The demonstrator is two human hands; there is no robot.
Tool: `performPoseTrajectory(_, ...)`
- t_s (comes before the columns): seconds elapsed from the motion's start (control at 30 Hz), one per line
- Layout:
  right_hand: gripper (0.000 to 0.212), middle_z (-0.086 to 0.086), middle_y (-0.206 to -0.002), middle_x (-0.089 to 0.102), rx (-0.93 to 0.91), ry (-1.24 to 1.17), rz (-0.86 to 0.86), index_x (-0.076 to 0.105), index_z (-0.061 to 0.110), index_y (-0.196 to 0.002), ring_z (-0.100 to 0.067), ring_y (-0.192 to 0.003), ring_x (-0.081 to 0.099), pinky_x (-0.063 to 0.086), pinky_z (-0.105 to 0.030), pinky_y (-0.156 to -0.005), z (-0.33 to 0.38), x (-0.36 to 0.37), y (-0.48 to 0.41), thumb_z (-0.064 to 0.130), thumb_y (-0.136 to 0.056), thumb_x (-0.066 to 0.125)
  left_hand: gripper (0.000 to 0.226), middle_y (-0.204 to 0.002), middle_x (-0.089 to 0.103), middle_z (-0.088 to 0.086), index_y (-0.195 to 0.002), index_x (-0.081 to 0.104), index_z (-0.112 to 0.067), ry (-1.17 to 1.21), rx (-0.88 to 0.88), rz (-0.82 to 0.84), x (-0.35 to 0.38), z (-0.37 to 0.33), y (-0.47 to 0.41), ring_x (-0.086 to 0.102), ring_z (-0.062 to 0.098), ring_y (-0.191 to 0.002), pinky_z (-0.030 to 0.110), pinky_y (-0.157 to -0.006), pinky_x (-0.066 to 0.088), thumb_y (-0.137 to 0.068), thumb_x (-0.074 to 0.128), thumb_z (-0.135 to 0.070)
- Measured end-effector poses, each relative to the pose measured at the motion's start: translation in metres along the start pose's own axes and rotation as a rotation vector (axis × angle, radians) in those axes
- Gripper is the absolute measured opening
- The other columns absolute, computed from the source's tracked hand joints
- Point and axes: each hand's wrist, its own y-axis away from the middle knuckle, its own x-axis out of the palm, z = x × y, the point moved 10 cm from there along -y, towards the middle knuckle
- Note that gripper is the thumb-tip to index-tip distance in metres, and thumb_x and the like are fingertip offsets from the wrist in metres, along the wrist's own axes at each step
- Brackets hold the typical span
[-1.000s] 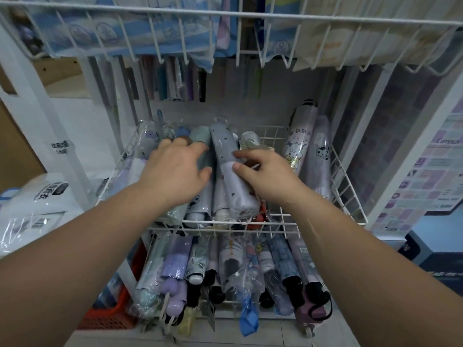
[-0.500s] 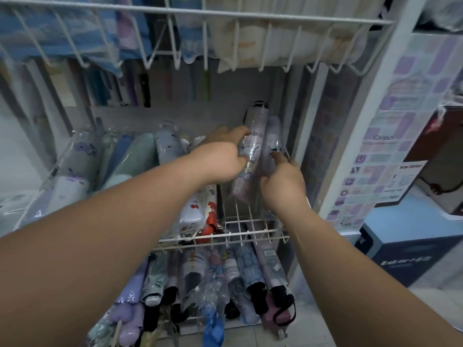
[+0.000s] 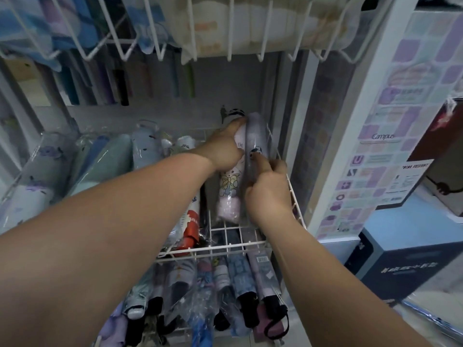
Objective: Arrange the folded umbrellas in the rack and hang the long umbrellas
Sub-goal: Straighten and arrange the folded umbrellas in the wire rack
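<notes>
Left grip (image 3: 223, 150) wraps the pink umbrella (image 3: 229, 194), right grip (image 3: 268, 194) pinches the grey umbrella (image 3: 256, 132).
I'd lay both flat — snug against the basket (image 3: 298, 214) wall.

Touching pair: pink umbrella (image 3: 229, 191), lilac umbrella (image 3: 256, 136), propped at rack (image 3: 225, 247) right end.

We have a single view, worn on the head, facing forward and tilted down into the white wire basket (image 3: 215, 250). We stand close. Both bare forearms run in from the bottom corners, and the left hand (image 3: 223, 151) and right hand (image 3: 268, 194) meet near the centre on the pale pink folded umbrella (image 3: 229, 186) and the grey-lilac folded umbrella (image 3: 255, 136). The wide lens bends the white wire upper shelf (image 3: 230, 33) along the top edge and the white upright post (image 3: 372, 71) at right. The lower tier of folded umbrellas (image 3: 240, 279) fills the bottom middle.
</notes>
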Motion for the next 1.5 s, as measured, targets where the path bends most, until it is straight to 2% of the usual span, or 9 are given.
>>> performPoseTrajectory(0.17,0.080,-0.017,-0.154,0.029,0.040,0.034,0.058,0.028,0.042,-0.153,-0.042,-0.125,0.051,0.050,-0.045,-0.101,-0.002,0.002,0.002,0.006,-0.087,0.056,0.078,-0.141,0.053,0.005,-0.150,0.035,-0.041,0.029,-0.026,-0.035,-0.004,0.010,-0.002,0.060,0.025,-0.116,0.028,-0.085,0.052,-0.085,0.062,-0.008)
performPoseTrajectory(0.3,0.080,-0.018,-0.129,0.052,0.040,0.032,0.095,0.025,0.042,-0.154,-0.038,-0.111,0.056,0.051,-0.039,-0.088,-0.002,0.004,0.004,0.009,-0.088,0.055,0.075,-0.146,0.050,0.009,-0.152,0.035,-0.036,-0.153,-0.025,-0.016,-0.014,0.012,0.008,0.055,0.028,-0.127,0.030,-0.102,0.047,-0.086,0.065,-0.016)
performPoseTrajectory(0.47,0.071,-0.016,-0.125,0.053,0.059,-0.047,0.110,0.029,0.047,-0.149,-0.036,-0.096,0.063,0.055,-0.041,-0.081,-0.003,0.004,0.006,0.019,-0.090,0.056,0.062,-0.142,0.056,0.010,-0.148,0.042,-0.024,-0.377,-0.004,0.121,-0.004,0.009,0.030,0.056,0.030,-0.125,0.030,-0.097,0.046,-0.091,0.064,-0.033)
performPoseTrajectory(0.63,0.065,-0.005,-0.105,0.065,0.081,0.012,0.201,0.035,0.041,-0.144,-0.032,-0.096,0.066,0.052,-0.034,-0.071,-0.006,0.012,0.011,0.037,-0.086,0.063,0.053,-0.132,0.059,0.012,-0.129,0.061,-0.019,-0.661,0.088,0.084,-0.002,-0.002,0.040,0.058,0.033,-0.118,0.034,-0.088,0.046,-0.083,0.069,-0.042)
performPoseTrajectory(0.8,0.060,-0.004,-0.133,0.063,0.112,0.056,0.334,0.046,0.033,-0.146,-0.028,-0.109,0.063,0.047,-0.027,-0.075,-0.012,0.019,0.012,0.031,-0.088,0.063,0.055,-0.127,0.061,0.003,-0.118,0.065,-0.022,-0.933,0.198,0.073,-0.002,-0.005,0.053,0.049,0.030,-0.124,0.041,-0.097,0.041,-0.077,0.071,-0.058)
performPoseTrajectory(0.93,0.057,-0.008,-0.135,0.062,0.083,0.087,0.342,0.046,0.029,-0.147,-0.030,-0.105,0.065,0.049,-0.028,-0.072,-0.009,0.024,0.011,0.036,-0.092,0.062,0.047,-0.129,0.061,0.001,-0.123,0.066,-0.029,-0.820,0.224,0.144,-0.007,-0.001,0.066,0.051,0.028,-0.124,0.039,-0.099,0.046,-0.083,0.067,-0.054)
performPoseTrajectory(1.07,0.054,-0.010,-0.131,0.063,0.042,0.181,0.310,0.052,0.027,-0.141,-0.032,-0.112,0.063,0.056,-0.036,-0.088,-0.004,0.026,0.011,0.039,-0.090,0.065,0.034,-0.130,0.061,-0.004,-0.123,0.068,-0.031,-0.697,0.267,0.195,-0.014,0.001,0.085,0.050,0.022,-0.127,0.033,-0.103,0.044,-0.091,0.065,-0.041)
performPoseTrajectory(1.27,0.044,-0.017,-0.132,0.054,-0.072,0.320,0.145,0.059,0.022,-0.134,-0.039,-0.119,0.054,0.047,-0.040,-0.098,0.024,0.011,0.015,0.035,-0.093,0.055,0.022,-0.117,0.072,-0.004,-0.112,0.074,-0.027,-0.466,0.235,-0.016,-0.073,-0.002,0.120,0.062,0.019,-0.113,0.033,-0.096,0.050,-0.095,0.060,-0.023)
performPoseTrajectory(1.5,0.033,-0.013,-0.119,0.065,-0.242,0.040,0.007,0.070,0.020,-0.123,-0.033,-0.108,0.063,0.053,-0.037,-0.090,0.105,0.001,0.035,0.027,-0.094,0.056,0.026,-0.121,0.069,0.006,-0.116,0.072,-0.022,-0.401,0.109,-0.285,-0.153,0.058,0.160,0.062,0.028,-0.114,0.036,-0.099,0.049,-0.092,0.064,-0.017)
